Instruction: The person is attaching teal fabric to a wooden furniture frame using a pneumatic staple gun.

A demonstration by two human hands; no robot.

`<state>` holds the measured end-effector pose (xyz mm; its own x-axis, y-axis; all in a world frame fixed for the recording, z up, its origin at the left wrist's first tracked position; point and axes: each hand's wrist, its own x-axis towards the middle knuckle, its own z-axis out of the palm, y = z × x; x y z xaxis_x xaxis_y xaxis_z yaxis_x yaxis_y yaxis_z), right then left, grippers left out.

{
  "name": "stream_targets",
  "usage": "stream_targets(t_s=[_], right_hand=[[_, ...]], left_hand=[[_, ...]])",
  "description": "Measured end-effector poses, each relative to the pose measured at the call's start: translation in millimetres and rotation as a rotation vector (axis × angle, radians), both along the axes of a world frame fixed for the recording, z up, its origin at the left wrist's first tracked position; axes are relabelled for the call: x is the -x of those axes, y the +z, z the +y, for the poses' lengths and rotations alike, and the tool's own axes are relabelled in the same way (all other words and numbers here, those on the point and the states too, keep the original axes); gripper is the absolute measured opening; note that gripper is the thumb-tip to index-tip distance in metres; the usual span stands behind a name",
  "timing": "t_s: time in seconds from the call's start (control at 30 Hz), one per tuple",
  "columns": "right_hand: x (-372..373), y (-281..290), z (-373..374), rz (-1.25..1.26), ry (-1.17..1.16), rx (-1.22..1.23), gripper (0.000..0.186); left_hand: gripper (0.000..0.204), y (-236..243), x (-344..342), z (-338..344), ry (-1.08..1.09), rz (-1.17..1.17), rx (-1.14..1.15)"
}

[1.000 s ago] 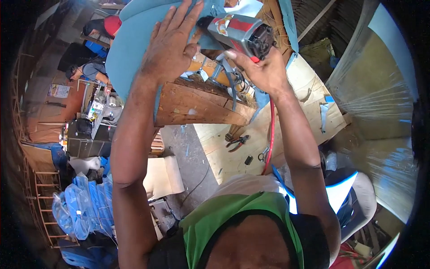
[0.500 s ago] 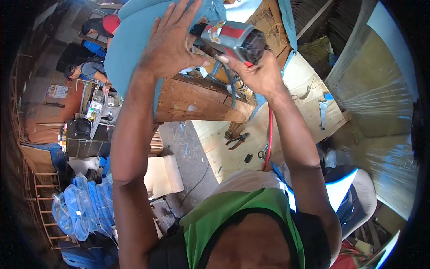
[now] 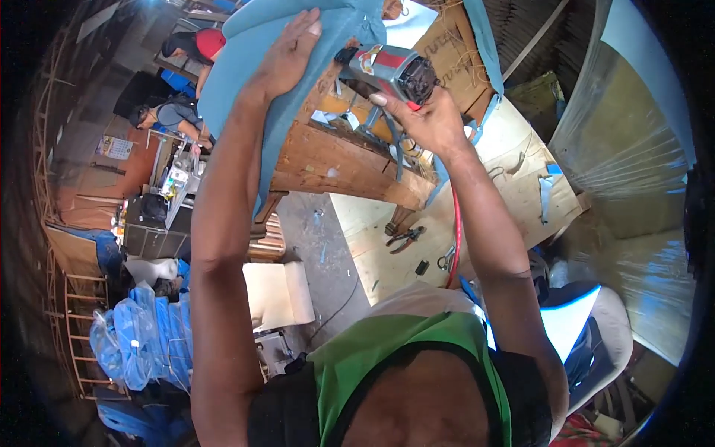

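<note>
My left hand (image 3: 287,54) presses on the blue upholstery fabric (image 3: 245,74) of a wooden furniture piece, its fingers close together and curled on the cloth. My right hand (image 3: 427,118) grips a grey-and-red staple gun (image 3: 383,71) with a red hose (image 3: 458,247) hanging from it; the gun's nose meets the wood at the fabric's inner edge. The wooden frame (image 3: 354,167) shows straps and blue scraps inside. Beneath it, on a pale plywood sheet (image 3: 365,261), lie pliers (image 3: 406,240), a small black object (image 3: 421,267) and a metal ring-handled tool (image 3: 447,261).
Two co-workers (image 3: 190,46) (image 3: 160,118) are at a cluttered bench (image 3: 149,232) at the upper left. Blue plastic-wrapped rolls (image 3: 141,343) and a wooden rack (image 3: 82,343) stand lower left. A translucent plastic sheet (image 3: 625,164) rises at the right. A cable (image 3: 339,305) crosses the floor.
My left hand's fingers have drawn together and moved up and right on the fabric, baring more wood beside the gun. The staple gun has shifted slightly, and the whole view has shifted a little.
</note>
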<state>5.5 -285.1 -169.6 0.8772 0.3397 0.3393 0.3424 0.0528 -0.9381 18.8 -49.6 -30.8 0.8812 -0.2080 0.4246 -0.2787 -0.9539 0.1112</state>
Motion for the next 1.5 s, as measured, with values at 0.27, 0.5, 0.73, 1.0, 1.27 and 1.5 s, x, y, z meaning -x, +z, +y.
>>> stream_targets(t_s=[0.27, 0.5, 0.73, 1.0, 1.27, 1.5], right_hand=[[8, -7, -6, -0.085, 0.001, -0.263, 0.04], [11, 0, -6, -0.103, -0.019, -0.189, 0.04], [12, -10, 10, -0.122, 0.014, -0.209, 0.044], [11, -19, 17, -0.149, -0.106, -0.002, 0.044], [20, -4, 8, -0.041, 0.033, -0.001, 0.042], [29, -11, 7, -0.084, -0.028, -0.206, 0.036]], left_hand=[[0.057, -5, 47, -25, -0.096, -0.063, -0.256], [0.066, 6, 63, -39, -0.036, 0.078, -0.313], [0.083, 6, 56, -30, -0.077, 0.105, -0.368], [0.065, 51, 44, -21, -0.097, 0.631, 0.317], [0.059, -4, 49, 11, 0.008, 0.066, 0.05], [0.06, 2, 96, -23, -0.106, -0.005, -0.245]])
